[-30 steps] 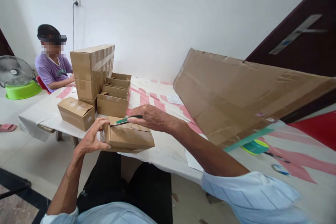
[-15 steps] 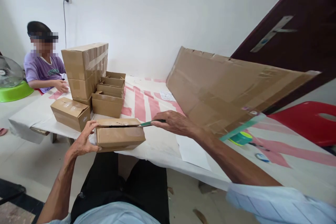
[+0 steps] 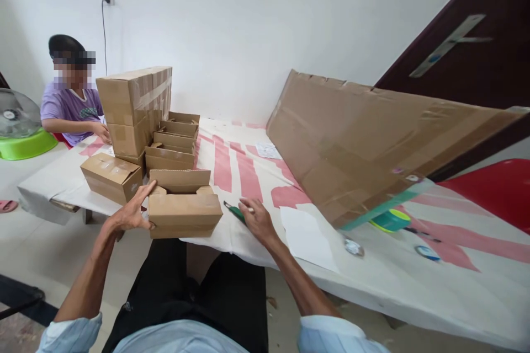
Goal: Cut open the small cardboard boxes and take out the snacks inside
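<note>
A small brown cardboard box (image 3: 184,214) rests at the table's near edge, its back flap standing up and its top gaping. My left hand (image 3: 134,212) grips the box's left end, thumb low and fingers at the upper corner. To the right of the box, my right hand (image 3: 256,219) is closed around a green utility knife (image 3: 237,212). The blade end points left toward the box, apart from it and low over the tablecloth. How much of the handle lies in my palm is hidden.
Closed boxes (image 3: 120,102) are stacked behind, beside several open ones (image 3: 169,158). Another closed box (image 3: 111,177) lies left. A large cardboard sheet (image 3: 351,149) leans at right, near tape rolls (image 3: 354,246) and paper (image 3: 306,237). A person (image 3: 74,105) sits far left.
The knife has left the box's top seam, moving down and right with my right hand. The back flap now stands raised. My left hand keeps its hold on the box.
</note>
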Motion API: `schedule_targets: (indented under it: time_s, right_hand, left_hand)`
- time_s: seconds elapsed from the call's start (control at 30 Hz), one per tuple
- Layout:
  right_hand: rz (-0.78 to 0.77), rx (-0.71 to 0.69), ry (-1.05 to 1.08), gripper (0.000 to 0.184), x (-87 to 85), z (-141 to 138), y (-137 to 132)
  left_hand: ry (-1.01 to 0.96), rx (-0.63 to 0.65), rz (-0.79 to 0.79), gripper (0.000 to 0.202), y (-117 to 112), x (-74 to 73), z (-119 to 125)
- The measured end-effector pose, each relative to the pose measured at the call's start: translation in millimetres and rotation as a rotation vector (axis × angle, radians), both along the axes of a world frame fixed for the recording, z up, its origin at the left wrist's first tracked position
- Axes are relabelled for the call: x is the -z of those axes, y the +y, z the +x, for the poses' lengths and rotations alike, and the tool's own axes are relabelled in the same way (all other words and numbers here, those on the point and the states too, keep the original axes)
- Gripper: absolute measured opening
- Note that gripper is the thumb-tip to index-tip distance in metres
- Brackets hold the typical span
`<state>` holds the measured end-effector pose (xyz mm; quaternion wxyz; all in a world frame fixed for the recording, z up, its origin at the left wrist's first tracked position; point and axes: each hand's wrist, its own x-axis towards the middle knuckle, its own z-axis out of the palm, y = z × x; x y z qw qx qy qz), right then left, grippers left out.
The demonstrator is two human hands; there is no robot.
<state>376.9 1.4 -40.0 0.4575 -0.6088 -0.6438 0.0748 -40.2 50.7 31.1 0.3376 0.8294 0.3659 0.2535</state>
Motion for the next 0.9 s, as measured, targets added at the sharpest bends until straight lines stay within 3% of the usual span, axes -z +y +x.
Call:
schedule_targets:
  time_s: [0.13,0.23,0.3,0.4,0.53,0.7,0.8,0.9]
  right_hand:
    - [0.015,-0.347,-0.112,0.038,-67.5,-41.1,11.8]
    - [0.021,-0.480,-0.283,0.028,-94.0,-63.9,5.8]
    - [0.134,-0.412,-0.408,0.013,-90.5,-72.0,-9.1]
    - [0.322,-0.323,-0.598,0.026,-66.1,-74.3,-40.8]
    - [0.348,-0.385,-0.683,0.017,-45.9,-70.4,-68.0]
    - [0.234,-0.454,-0.625,0.023,-71.0,-78.4,-45.8]
    - [0.176,-0.555,-0.727,0.026,-89.6,-85.8,-19.5]
    - [0.121,-0.518,-0.868,0.027,-102.4,-83.3,-0.3]
  left_hand:
    - [-0.051,0.028,-0.039,0.129,4.4,-2.4,2.1]
    - [-0.092,0.032,-0.107,0.129,6.5,-2.2,0.6]
    - [-0.128,0.034,-0.187,0.129,8.2,0.1,-3.3]
    - [-0.246,0.079,-0.325,0.121,11.2,4.8,-10.1]
    - [-0.308,0.070,-0.330,0.110,11.1,6.1,-9.4]
    - [-0.100,-0.013,-0.214,0.143,2.3,1.7,6.7]
    - [-0.106,-0.035,-0.194,0.141,-1.0,2.6,12.5]
    - [-0.126,-0.038,-0.168,0.132,-1.5,7.0,12.6]
